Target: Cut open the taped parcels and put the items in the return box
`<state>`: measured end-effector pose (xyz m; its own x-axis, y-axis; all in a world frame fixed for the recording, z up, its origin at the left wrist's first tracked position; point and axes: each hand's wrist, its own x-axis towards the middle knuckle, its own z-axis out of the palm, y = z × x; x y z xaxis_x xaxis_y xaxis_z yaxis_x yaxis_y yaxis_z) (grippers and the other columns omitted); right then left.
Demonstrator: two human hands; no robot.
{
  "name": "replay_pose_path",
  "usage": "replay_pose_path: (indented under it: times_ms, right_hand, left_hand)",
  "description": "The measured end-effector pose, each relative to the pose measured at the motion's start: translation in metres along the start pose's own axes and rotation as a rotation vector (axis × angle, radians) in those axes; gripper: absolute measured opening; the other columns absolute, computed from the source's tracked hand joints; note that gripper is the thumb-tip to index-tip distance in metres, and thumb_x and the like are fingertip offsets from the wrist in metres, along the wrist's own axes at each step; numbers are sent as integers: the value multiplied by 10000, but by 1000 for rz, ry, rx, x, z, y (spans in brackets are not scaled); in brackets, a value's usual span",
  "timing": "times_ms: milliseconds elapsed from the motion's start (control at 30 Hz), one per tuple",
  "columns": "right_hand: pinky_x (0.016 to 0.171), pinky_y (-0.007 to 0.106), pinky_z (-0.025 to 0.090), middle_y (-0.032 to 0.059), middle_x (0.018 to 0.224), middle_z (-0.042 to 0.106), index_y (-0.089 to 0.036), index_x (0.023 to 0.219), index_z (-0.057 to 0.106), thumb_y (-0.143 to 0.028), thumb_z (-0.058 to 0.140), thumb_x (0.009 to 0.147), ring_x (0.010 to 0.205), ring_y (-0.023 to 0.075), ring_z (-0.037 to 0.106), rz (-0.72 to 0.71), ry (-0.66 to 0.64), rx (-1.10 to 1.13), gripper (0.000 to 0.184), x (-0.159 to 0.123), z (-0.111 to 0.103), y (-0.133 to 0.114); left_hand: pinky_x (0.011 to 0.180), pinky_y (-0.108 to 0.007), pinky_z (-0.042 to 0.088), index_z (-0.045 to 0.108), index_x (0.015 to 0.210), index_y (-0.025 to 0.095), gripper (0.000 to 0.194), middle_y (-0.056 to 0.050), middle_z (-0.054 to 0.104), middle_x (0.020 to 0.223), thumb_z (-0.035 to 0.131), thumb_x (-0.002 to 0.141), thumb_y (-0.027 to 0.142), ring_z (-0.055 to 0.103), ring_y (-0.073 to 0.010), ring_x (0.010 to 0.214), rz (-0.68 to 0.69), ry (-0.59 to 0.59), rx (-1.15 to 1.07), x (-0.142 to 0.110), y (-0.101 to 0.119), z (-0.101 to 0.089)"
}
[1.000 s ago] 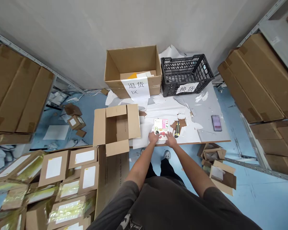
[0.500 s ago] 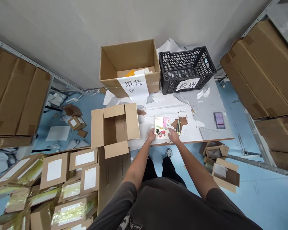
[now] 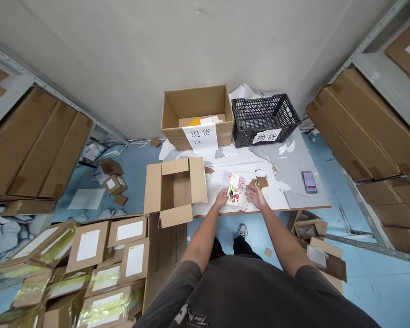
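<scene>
A book (image 3: 236, 190) with a white and pink cover and red fruit pictures sits slightly turned at the front of the table. Its left edge is gripped by my left hand (image 3: 222, 197). My right hand (image 3: 256, 196) is off the book, just to its right, with spread fingers and nothing in them. Beyond those fingers, a yellow and black cutter (image 3: 257, 183) is partly hidden. An open cardboard box (image 3: 198, 180) with its flaps out stands left of the book.
Behind are a labelled cardboard box (image 3: 174, 139) and a black plastic crate (image 3: 242, 136). Torn white paper covers part of the table (image 3: 302, 159). A purple item (image 3: 309, 182) lies at its right. Many sealed parcels (image 3: 89, 246) pile up at lower left; shelves flank both sides.
My right hand has let go of the book and opened to its right. The book has turned slightly clockwise in my left hand. The camera view has tilted up.
</scene>
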<state>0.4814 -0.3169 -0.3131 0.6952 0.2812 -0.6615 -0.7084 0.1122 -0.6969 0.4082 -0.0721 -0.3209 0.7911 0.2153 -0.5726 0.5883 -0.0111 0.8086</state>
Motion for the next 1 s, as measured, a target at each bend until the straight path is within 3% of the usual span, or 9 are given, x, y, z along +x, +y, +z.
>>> replay_pose_path:
  times_ms: [100, 200, 433, 567, 700, 1000]
  right_hand:
    - [1069, 437, 567, 114, 1579, 614, -327, 1505, 582, -693, 591, 943, 1355, 291, 653, 19, 16, -26, 670, -12, -7, -8]
    - [1043, 438, 590, 120, 1549, 627, -337, 1504, 563, -539, 761, 881, 1316, 292, 675, 64, 26, -82, 684, -23, -5, -17]
    - [922, 481, 657, 114, 1362, 749, -308, 1526, 526, -327, 831, 837, 1130, 281, 773, 1, -415, 15, 754, -56, 26, -70]
    - [899, 424, 684, 77, 1277, 786, -317, 1503, 536, -182, 899, 735, 1089, 254, 788, -79, -539, -32, 860, -79, 46, -112]
    - [768, 326, 705, 47, 1231, 788, -340, 1462, 550, -169, 933, 706, 1001, 225, 802, -151, -604, -66, 865, -98, 66, -138]
    - [651, 274, 680, 35, 1142, 791, -331, 1364, 567, -198, 943, 669, 888, 205, 792, -221, -606, -70, 801, -114, 82, -150]
  left_hand:
    - [805, -298, 579, 643, 1239, 199, 501, -55, 717, 1104, 762, 757, 137, 713, -193, 927, 9, -24, -62, -17, 10, -11]
    - [757, -274, 565, 622, 1259, 221, 548, -51, 704, 1146, 815, 747, 232, 716, -176, 898, 18, -72, -151, -38, 20, -24]
    - [791, -261, 556, 585, 1391, 290, 784, -65, 660, 1266, 933, 691, 329, 717, -167, 982, 92, -275, -426, -89, 55, -56]
    - [859, -294, 582, 465, 1590, 372, 1057, -93, 632, 1398, 947, 665, 205, 728, -183, 1043, 149, -438, -504, -110, 87, -83]
    - [877, -289, 585, 406, 1642, 442, 1098, -115, 564, 1561, 934, 720, 165, 734, -177, 1058, 236, -588, -505, -124, 113, -109]
    - [883, -312, 586, 379, 1678, 433, 1135, -130, 595, 1524, 959, 724, 233, 734, -196, 1059, 314, -569, -447, -133, 127, -116]
